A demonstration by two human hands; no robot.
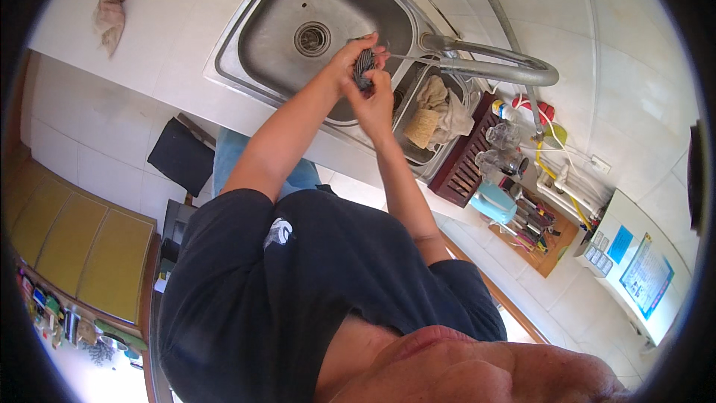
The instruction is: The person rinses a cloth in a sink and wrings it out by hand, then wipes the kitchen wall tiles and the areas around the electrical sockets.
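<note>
Over the stainless steel sink bowl [263, 47], my left hand [348, 61] holds a dark grey, ridged bundle [364, 66], perhaps a scrubber or striped cloth. The fingers of my right hand [373, 102] grip its near end, so both hands are on it and partly cover it. A thin stream of water [411, 58] runs from the metal faucet [492, 67] onto the fingers of my left hand and the bundle. Beyond my left hand, the drain [312, 39] shows in the bowl.
A smaller basin to the right holds a yellow sponge [422, 127] and a beige cloth [447, 106]. Beside it stand a brown slatted rack [461, 157], glass cups [495, 151] and a blue bottle [492, 202]. A crumpled cloth [120, 0] lies on the white counter [184, 28].
</note>
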